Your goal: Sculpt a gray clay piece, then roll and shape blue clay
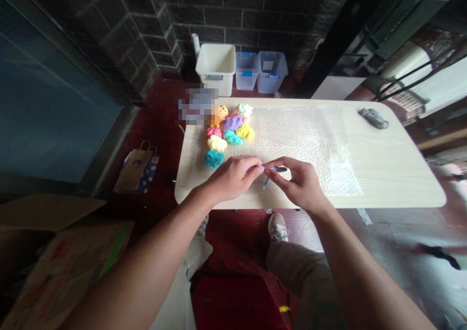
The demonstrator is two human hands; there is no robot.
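Over the near edge of the table, my left hand and my right hand meet fingertip to fingertip. Both pinch a thin blue-grey strip, whose kind I cannot make out. One narrow end of it hangs below the fingers, and part is hidden behind them. Just beyond my left hand lie several soft, crumpled bundles: a teal bundle is nearest, with a pale yellow bundle, a purple bundle and a bright yellow bundle farther back.
Bubble wrap covers much of the pale table. A grey crumpled lump lies at its far right. Behind the table stand a white bin and two clear boxes. Paper bags and a cardboard box are left.
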